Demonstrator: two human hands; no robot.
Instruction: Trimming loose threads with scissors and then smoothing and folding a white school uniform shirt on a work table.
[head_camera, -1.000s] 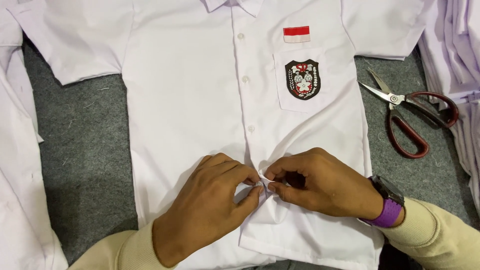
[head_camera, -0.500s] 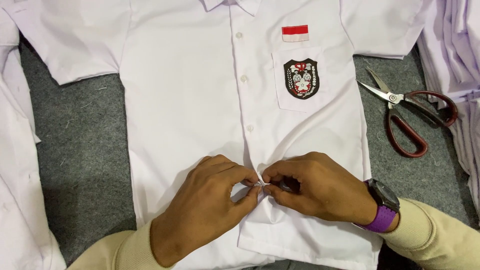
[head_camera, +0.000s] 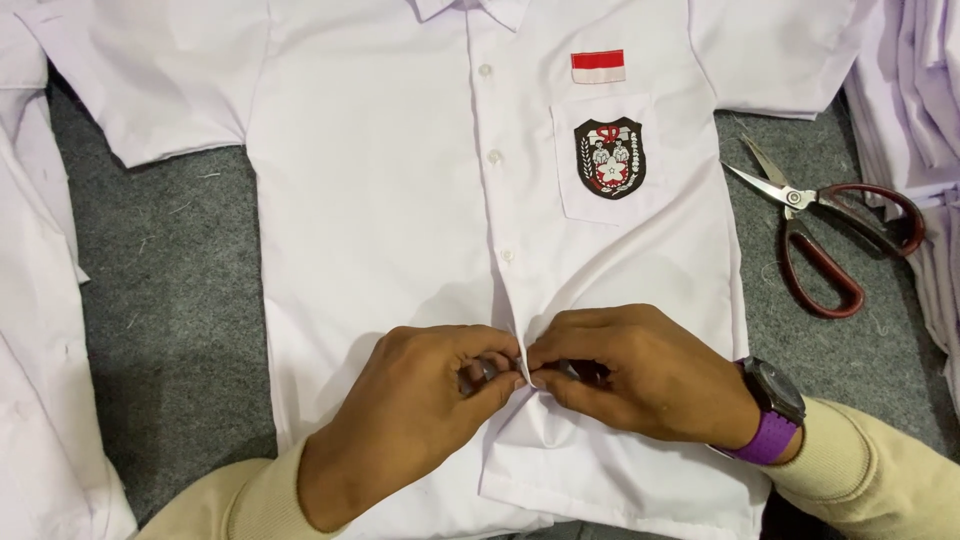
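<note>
**A:** Head view, centre?

**B:** White short-sleeved cotton shirt (head_camera: 400, 200), spread flat and front up on grey felt-like counter (head_camera: 170, 330). Collar at top edge, sleeves out to both sides. Front placket buttoned down the middle, three small white buttons (head_camera: 493, 157) visible above the hands.

**A:** Hands?

**B:** Left hand (head_camera: 410, 420) and right hand (head_camera: 640, 375) meeting on the placket, low on the shirt, knuckles nearly touching. Left fingers (head_camera: 490, 385) curled in and pinching one edge of the placket cloth; right fingers (head_camera: 550, 365) curled likewise, pinching the opposite edge. Cloth bunched into creases just below the pinch. Button under the fingertips hidden, so fastened or open: cannot tell. Cream sleeves on both forearms.

**A:** On the right wrist?

**B:** Black wristwatch with purple strap (head_camera: 770, 420).

**A:** On the shirt's chest?

**B:** Patch pocket bearing a black shield-shaped embroidered badge (head_camera: 610, 157); just above, a small red-and-white rectangular patch (head_camera: 598, 66).

**A:** Around the shirt?

**B:** Steel scissors with dark red handles (head_camera: 830, 230), lying slightly open on the counter to the right, near the shirt's side seam but apart from it. Stack of folded white garments (head_camera: 925, 150) along the right edge. More white cloth (head_camera: 40, 330) along the left edge.
</note>
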